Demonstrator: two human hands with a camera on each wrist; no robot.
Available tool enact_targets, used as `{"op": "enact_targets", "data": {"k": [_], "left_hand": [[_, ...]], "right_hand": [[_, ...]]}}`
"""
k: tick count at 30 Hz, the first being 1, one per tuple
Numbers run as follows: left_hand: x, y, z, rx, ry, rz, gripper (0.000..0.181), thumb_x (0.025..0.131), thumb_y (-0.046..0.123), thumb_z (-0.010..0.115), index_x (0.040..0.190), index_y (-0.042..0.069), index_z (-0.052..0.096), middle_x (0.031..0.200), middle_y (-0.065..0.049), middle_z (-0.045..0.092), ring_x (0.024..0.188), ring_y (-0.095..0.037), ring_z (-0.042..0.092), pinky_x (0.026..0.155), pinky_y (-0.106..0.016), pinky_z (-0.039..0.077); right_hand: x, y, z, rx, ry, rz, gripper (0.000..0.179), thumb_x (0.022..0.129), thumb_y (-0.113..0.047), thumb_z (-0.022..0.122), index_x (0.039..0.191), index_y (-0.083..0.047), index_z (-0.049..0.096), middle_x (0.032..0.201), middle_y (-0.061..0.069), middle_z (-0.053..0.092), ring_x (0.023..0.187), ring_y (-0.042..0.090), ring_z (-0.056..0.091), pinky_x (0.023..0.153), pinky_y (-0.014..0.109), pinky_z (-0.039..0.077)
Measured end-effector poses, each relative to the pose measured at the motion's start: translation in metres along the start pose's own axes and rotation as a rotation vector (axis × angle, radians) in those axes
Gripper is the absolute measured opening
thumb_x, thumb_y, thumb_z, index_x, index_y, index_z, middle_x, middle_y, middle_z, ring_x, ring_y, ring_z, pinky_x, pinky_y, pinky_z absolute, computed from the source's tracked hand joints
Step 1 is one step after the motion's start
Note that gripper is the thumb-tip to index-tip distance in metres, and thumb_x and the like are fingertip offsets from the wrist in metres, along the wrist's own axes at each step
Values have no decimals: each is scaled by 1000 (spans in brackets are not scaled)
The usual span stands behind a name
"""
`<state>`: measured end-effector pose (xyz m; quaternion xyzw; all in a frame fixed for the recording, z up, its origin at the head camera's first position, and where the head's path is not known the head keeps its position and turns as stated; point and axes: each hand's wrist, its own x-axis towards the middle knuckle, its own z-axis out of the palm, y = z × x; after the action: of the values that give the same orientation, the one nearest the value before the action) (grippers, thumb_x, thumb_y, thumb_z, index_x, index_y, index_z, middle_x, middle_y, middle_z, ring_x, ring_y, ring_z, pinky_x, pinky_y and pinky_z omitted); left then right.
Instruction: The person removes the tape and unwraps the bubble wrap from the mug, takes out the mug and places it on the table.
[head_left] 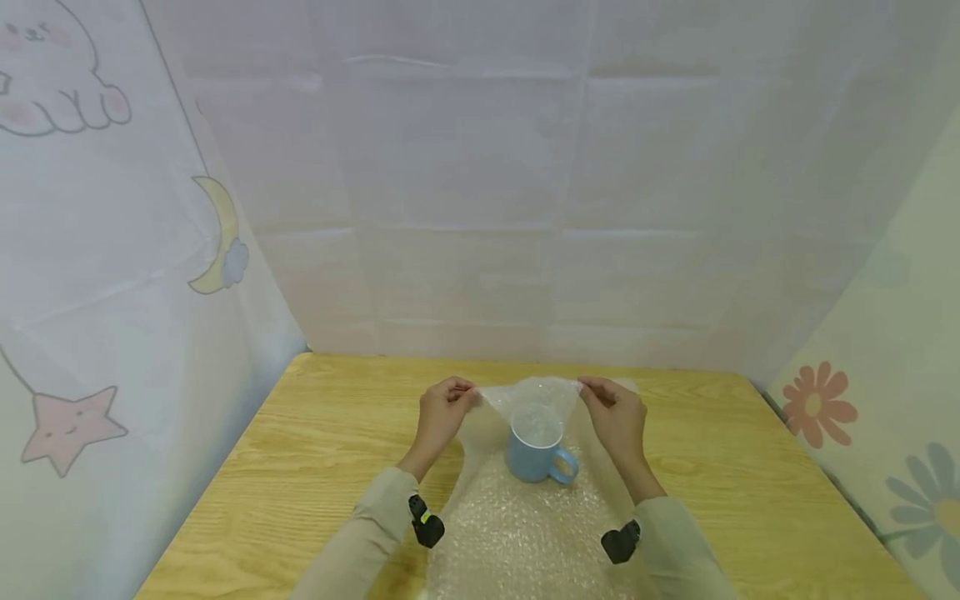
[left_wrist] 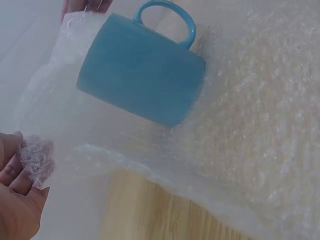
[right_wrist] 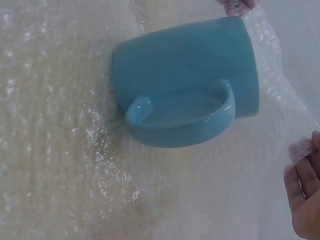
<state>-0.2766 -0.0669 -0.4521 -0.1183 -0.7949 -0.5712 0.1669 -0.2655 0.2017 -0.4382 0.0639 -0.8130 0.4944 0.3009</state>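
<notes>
I see a light wooden bench [head_left: 315,467] with visible grain. A clear sheet of bubble wrap [head_left: 517,533] lies flat on its near middle, and a light blue ceramic mug [head_left: 536,454] stands upright on that sheet.

the bubble wrap [head_left: 525,517] runs off the bottom edge of the head view, as do both sleeves. the raised far flap veils the mouth of the blue mug [head_left: 535,446]. in the wrist views the left hand [left_wrist: 17,197] and right hand [right_wrist: 304,192] are cut by the frame edges, fingertips partly hidden behind wrap.
</notes>
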Motion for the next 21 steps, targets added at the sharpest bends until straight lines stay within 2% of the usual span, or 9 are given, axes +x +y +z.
{"op": "enact_targets", "data": {"k": [7, 12, 14, 17, 21], "left_hand": [[3, -1, -3, -107, 15, -144, 11, 93, 10, 67, 95, -1, 71, 84, -11, 72, 77, -21, 69, 66, -31, 57], [2, -1, -3, -158, 6, -190, 12, 92, 10, 68, 96, -1, 70, 85, -12, 71, 81, -27, 69, 69, -32, 57], [1, -2, -3, -165, -6, -188, 11, 91, 10, 69, 96, 0, 68, 86, -13, 71, 84, -33, 68, 70, -32, 57], [0, -2, -2, -170, -22, -153, 9, 89, 3, 69, 95, -1, 64, 90, -16, 71, 89, -35, 67, 73, -31, 56], [0, -4, -1, -115, -30, -67, 6, 88, -7, 64, 87, -1, 65, 96, -13, 70, 92, -27, 68, 76, -30, 56]], "right_hand": [[6, -4, 5, 60, -8, 63, 10, 88, -4, 71, 96, 1, 74, 92, 13, 72, 75, 5, 64, 68, 11, 50], [7, -4, 9, 85, -11, 59, 10, 88, -5, 71, 96, 1, 74, 90, 12, 72, 73, 3, 63, 66, 12, 50], [7, -4, 10, 86, -6, 57, 11, 88, -6, 72, 96, 1, 74, 91, 13, 72, 72, 3, 63, 65, 12, 50], [7, -4, 11, 89, 12, 66, 12, 87, -5, 73, 96, 1, 74, 92, 12, 73, 74, 4, 64, 65, 12, 50], [6, -2, 12, 64, 47, 61, 12, 84, -5, 76, 95, -1, 74, 92, 10, 73, 76, 10, 66, 63, 12, 50]]}}
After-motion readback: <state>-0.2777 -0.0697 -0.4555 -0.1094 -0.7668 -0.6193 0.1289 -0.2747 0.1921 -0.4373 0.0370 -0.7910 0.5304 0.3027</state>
